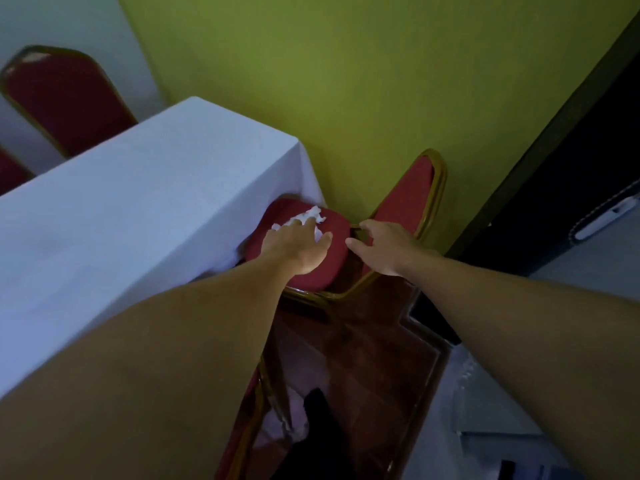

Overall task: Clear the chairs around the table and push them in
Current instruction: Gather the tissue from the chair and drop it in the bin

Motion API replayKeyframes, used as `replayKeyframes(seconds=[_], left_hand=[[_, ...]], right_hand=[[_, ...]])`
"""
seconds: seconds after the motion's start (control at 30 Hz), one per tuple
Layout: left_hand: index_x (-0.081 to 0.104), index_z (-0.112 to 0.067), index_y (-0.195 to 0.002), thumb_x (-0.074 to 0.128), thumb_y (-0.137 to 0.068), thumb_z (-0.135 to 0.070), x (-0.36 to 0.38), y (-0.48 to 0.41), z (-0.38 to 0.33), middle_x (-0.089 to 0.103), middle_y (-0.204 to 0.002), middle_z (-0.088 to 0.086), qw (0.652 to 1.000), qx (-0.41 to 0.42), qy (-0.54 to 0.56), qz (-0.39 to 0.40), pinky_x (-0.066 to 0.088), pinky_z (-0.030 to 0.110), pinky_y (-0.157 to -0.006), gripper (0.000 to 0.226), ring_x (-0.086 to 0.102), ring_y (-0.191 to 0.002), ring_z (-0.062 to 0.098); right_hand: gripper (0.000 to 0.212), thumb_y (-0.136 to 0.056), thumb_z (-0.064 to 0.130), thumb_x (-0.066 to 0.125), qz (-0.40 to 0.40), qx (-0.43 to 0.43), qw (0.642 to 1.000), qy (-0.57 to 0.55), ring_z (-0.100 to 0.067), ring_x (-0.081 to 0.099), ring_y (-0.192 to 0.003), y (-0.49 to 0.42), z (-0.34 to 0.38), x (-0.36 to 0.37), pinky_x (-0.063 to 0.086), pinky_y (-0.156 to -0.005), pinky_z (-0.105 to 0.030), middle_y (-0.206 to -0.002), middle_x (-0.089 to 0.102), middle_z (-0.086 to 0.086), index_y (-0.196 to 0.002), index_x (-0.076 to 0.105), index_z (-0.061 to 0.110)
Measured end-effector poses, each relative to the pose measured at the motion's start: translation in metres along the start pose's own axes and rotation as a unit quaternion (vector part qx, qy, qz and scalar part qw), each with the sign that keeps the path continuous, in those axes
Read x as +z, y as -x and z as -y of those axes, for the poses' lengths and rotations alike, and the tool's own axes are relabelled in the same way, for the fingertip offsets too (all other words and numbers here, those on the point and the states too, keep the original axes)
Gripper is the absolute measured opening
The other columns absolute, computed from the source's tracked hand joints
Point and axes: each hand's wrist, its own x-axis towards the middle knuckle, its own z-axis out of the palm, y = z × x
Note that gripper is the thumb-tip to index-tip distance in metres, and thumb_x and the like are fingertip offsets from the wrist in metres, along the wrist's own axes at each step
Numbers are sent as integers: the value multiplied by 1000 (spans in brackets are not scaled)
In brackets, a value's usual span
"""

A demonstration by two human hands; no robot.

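Observation:
A red padded chair (408, 199) with a gold frame stands at the end of the table (138, 202), which wears a white cloth. Its seat is partly under the cloth's edge. Crumpled white tissue (311, 216) lies on the seat. My left hand (301, 244) reaches over the seat, fingers spread and touching the tissue. My right hand (381, 244) hovers at the gap between seat and backrest, fingers loosely curled near the gold frame; whether it grips the frame is unclear.
A green wall (346, 81) rises right behind the chair. Another red chair (62, 98) stands at the table's far side. A nearer chair (263, 410) sits below my left arm, with dark and pale cloth on it. A dark door edge (554, 168) is to the right.

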Motion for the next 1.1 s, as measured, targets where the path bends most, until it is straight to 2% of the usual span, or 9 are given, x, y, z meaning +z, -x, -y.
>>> replayKeyframes(seconds=[0.13,0.33,0.47,0.6,0.87,1.0,1.1], left_hand=[[36,-20,-150,26,-100,-58,-3,-38,-5,49,-145,13,1000,-2,13,-9,39,50,-103,64,52,-128,35],[38,-20,-149,21,-93,-63,-1,-100,-3,52,-140,13,999,-26,38,3,41,57,-100,72,55,-122,37],[38,-20,-148,28,-97,-59,4,-130,8,53,-140,12,998,-30,54,20,40,56,-102,64,54,-123,36],[39,-20,-149,28,-100,-56,0,-155,17,52,-140,14,997,-42,55,29,39,53,-104,62,53,-125,36],[37,-15,-149,24,-100,-58,-3,-206,27,50,-143,16,996,-66,42,41,40,52,-104,67,52,-127,36],[40,-16,-146,24,-99,-58,2,-241,27,52,-141,16,994,-88,43,45,40,51,-101,65,53,-125,36],[39,-16,-147,24,-99,-59,12,-267,25,51,-142,15,991,-109,60,54,41,51,-101,66,53,-126,36]], right_hand=[[69,-96,61,47,-1,-15,1000,15,-30,52,-130,-39,-6,-11,46,-102,-40,-147,52,-8,-151,42,20],[69,-96,61,48,27,-17,999,42,-30,53,-129,-97,-13,-20,46,-101,-41,-145,54,-7,-150,43,19],[68,-97,59,49,49,-17,998,41,-30,51,-131,-129,-11,-19,46,-102,-40,-150,50,-8,-151,42,20],[64,-98,54,50,61,-28,997,31,-31,52,-130,-160,-7,-17,46,-102,-40,-148,51,-9,-150,43,18],[53,-96,54,54,77,-61,995,11,-30,59,-118,-225,-9,-17,49,-92,-37,-134,63,-8,-136,56,19],[47,-96,51,55,91,-76,993,10,-27,61,-112,-267,-18,-15,42,-80,-30,-128,65,-6,-131,59,19],[46,-96,51,55,111,-90,990,4,-26,62,-109,-300,-28,-11,41,-79,-29,-124,67,-6,-129,60,18]])
